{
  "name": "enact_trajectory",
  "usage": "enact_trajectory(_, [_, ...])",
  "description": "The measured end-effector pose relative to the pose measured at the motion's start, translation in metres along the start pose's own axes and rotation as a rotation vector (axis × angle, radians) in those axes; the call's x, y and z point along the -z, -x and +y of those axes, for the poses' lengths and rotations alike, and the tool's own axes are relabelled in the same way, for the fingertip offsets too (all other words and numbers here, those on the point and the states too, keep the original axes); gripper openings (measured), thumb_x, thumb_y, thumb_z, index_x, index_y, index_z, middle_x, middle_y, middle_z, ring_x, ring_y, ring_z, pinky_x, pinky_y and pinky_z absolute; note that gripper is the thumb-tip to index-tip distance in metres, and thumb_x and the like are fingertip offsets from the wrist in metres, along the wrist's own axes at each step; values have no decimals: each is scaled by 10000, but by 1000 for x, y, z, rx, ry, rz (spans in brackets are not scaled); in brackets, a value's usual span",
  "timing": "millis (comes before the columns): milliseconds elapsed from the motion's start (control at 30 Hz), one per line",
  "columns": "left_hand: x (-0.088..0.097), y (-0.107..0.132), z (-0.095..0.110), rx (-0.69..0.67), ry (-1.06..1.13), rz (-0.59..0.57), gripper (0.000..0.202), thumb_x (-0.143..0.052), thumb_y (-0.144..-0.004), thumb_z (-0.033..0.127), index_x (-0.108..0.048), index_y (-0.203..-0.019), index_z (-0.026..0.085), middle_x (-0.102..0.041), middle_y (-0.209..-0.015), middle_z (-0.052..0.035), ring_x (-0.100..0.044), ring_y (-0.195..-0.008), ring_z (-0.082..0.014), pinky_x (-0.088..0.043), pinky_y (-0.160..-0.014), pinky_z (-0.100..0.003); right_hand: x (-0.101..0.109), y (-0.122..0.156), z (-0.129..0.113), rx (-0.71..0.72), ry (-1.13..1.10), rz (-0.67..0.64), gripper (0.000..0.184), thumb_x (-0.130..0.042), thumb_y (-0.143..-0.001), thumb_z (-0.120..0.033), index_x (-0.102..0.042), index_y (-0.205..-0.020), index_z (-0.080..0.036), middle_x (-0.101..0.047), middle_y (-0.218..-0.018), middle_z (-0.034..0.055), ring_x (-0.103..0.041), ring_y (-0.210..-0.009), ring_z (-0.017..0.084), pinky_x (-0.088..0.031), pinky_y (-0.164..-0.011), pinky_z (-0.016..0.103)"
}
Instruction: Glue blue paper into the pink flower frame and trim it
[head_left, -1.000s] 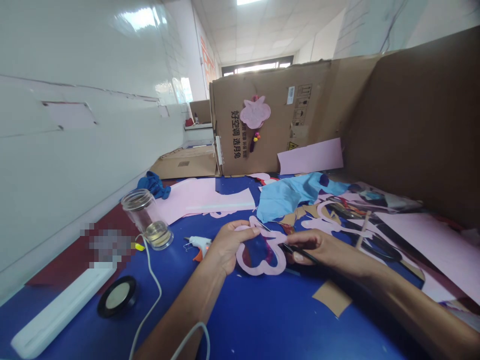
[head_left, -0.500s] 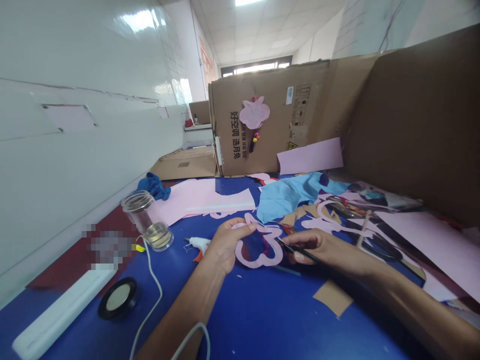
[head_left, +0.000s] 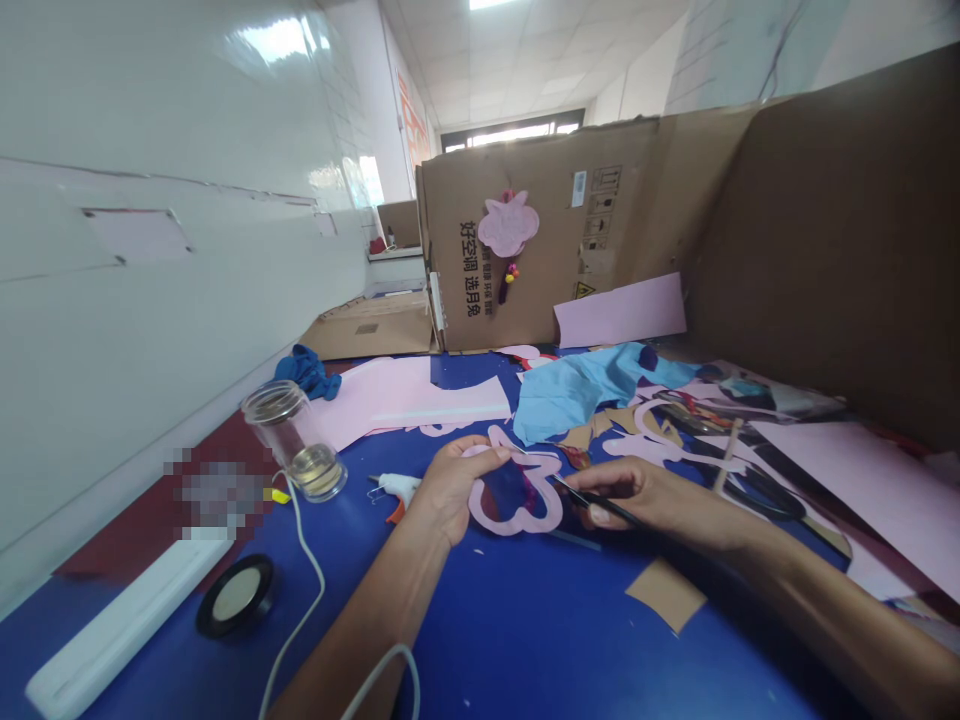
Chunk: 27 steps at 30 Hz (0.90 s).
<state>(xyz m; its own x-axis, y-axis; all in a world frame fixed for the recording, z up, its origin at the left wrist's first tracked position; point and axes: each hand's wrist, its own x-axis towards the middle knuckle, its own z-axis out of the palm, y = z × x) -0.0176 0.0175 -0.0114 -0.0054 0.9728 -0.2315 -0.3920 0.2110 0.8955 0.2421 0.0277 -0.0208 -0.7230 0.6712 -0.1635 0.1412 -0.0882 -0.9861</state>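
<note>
My left hand [head_left: 455,492] pinches the upper left rim of a pink cut-out frame [head_left: 517,525], thumb on top. The frame has a wavy cloud-like outline, pointed tips at the top and a large hole in the middle. Dark red and purple patches show within the hole; I cannot tell what they are. In my right hand [head_left: 626,492] is a slim black tool [head_left: 600,503], held like a pen. Its thin metal tip lies at the frame's right edge; whether they touch is unclear. A white glue gun [head_left: 397,488] with an orange part lies beside my left wrist.
On the left stand a clear glass jar [head_left: 296,440], a black tape roll [head_left: 235,597] and a long white bar [head_left: 127,625]. Blue cloth [head_left: 585,388] and pink sheets [head_left: 862,470] lie behind and right. Cardboard [head_left: 630,230] walls the back, bearing a pink ornament [head_left: 508,225]. A white cable [head_left: 311,560] crosses the left.
The pink frame has shifted very slightly left with my left hand's grip unchanged. My right hand and the black tool stay almost in the same place.
</note>
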Motion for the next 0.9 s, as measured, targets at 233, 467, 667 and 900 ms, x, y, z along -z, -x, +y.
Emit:
enact_trajectory(233, [3,-2,1,-6,-12,0,413,-1002,-473,248,-676,-712,162,-765,-740,-56,-694,-660,-172,-544,-718,-309,0,0,-4,-13,17,-7,438,-834,-861,-518,-812,-1196,-237,-552,-803,-22,-399,-711,110,-327,-650,229])
enact_trajectory(467, [7,-4,2,-14,-38,-19,412,-1002,-474,275,-690,-716,158,-739,-711,-37,-680,-646,-172,-538,-714,-322,0,0,-7,-15,73,-14,495,-833,-831,-571,-809,-1156,-199,-439,-778,-33,-293,-702,119,-253,-633,256])
enact_trajectory(667, [6,-4,0,-28,-8,8,406,-999,-466,249,-685,-710,169,-753,-731,-42,-687,-666,-174,-541,-718,-316,-2,-1,-6,-21,101,24,537,-825,-808,-616,-808,-1131,-187,-421,-757,-34,-264,-700,127,-235,-622,268])
enact_trajectory(900, [7,-7,-4,-14,-2,0,390,-994,-497,250,-689,-726,164,-762,-750,-60,-698,-669,-185,-547,-730,-330,-2,-1,-6,-23,101,28,523,-826,-816,-603,-814,-1148,-199,-441,-734,-35,-274,-679,118,-249,-604,258])
